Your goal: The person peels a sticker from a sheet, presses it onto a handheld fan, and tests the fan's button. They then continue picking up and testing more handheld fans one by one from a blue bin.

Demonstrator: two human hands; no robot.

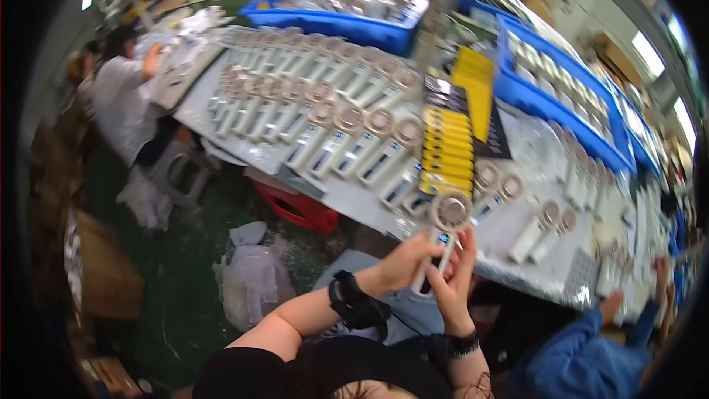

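Note:
A white handheld fan [451,210] with a round beige grille and a small lit display is held up at the table's near edge. My left hand [405,260] is closed on the left side of its handle, just below the head. From the right, my right hand [456,275] wraps the same handle, its thumb across the front. Just beyond lie more handheld fans [378,123] in slanting rows. Close by is a yellow strip with black slots [447,149], and two loose fans [509,187] rest right of it.
Blue bins [405,35] of fan parts stand along the far side, another [628,157] at the right. A co-worker in blue [591,355] sits at the right, another in white [118,107] at far left. A red stool [299,210] and plastic bag [255,281] are below the table.

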